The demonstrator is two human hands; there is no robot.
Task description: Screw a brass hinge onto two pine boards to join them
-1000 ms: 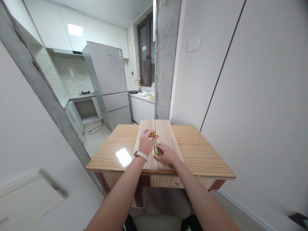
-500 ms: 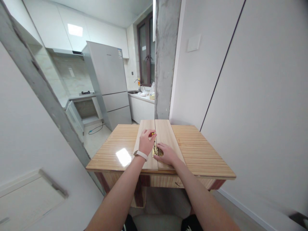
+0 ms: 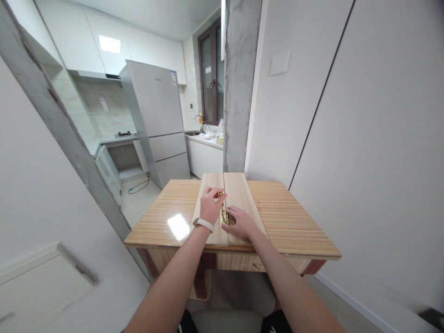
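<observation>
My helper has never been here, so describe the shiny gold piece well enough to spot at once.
Start at the striped wooden table, then the two pale boards side by side on it. At their seam, the gold piece lies partly under the right hand. Unlike the small yellow item pinched in the left hand, it rests on the boards.

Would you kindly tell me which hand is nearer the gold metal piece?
Right: the right hand has fingers on the gold metal piece; the left hand is beyond it, leftward.
</observation>
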